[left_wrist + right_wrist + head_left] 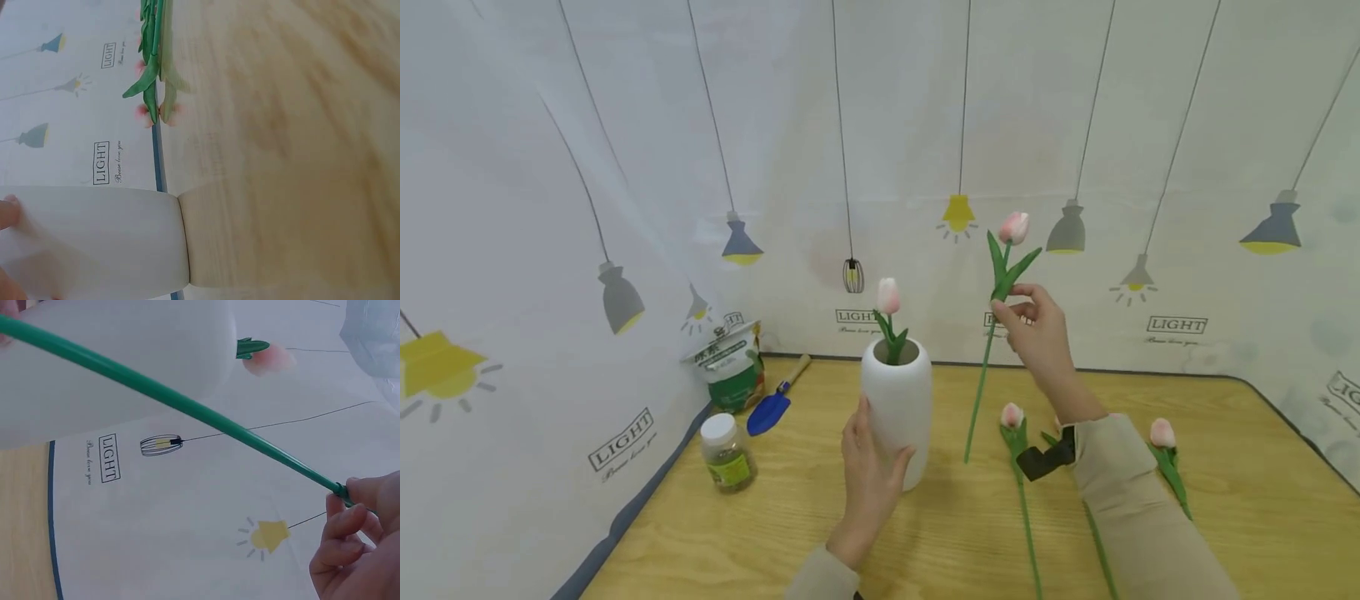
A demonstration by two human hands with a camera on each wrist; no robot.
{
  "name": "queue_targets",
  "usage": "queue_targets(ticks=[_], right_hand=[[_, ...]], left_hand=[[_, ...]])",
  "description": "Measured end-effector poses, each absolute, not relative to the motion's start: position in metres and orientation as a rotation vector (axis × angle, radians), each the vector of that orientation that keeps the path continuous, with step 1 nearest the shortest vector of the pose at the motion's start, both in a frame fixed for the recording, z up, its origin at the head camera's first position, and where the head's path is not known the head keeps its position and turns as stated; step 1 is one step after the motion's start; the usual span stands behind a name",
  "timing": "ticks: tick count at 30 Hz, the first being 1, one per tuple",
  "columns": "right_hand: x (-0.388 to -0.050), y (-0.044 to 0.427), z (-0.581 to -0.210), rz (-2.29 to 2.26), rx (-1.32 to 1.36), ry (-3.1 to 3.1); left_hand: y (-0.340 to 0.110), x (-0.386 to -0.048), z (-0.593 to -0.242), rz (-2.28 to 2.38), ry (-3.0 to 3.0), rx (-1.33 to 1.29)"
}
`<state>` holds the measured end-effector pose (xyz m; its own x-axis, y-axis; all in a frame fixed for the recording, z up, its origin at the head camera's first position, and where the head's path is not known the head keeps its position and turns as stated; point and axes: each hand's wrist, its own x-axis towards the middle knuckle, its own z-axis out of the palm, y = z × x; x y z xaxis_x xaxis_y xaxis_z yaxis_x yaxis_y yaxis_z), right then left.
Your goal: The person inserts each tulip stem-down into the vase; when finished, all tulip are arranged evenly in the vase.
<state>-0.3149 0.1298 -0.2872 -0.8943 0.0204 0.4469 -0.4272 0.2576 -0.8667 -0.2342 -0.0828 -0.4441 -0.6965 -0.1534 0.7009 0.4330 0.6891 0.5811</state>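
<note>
Two holds at once! Clasps the white vase (904,408) in the left grip (872,471), pinches a pink tulip (1004,284) bloom-up in the right grip (1039,332), up higher than the loose tulips (1014,435) lying on the table (805,467).

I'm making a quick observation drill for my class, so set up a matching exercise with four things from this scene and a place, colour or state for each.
Column one:
1. left hand
2. trowel
3. right hand
4. jar

Column two:
A. pinches a tulip in the air
B. topped with a white lid
C. grips the white vase
D. has a blue blade

Right pairs: 1-C; 2-D; 3-A; 4-B
</note>
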Motion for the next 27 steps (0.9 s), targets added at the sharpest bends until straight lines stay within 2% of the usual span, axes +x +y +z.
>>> queue_targets(ticks=[17, 27], right_hand=[[-0.300, 0.105, -0.191, 1.836, 0.670, -1.818], [-0.291, 0.088, -0.168, 1.857, 0.658, -1.638]], left_hand=[[-0.081, -0.237, -0.446, -0.971, -2.114, -0.211], [-0.084, -0.235, -0.443, -0.976, -2.111, -0.245]])
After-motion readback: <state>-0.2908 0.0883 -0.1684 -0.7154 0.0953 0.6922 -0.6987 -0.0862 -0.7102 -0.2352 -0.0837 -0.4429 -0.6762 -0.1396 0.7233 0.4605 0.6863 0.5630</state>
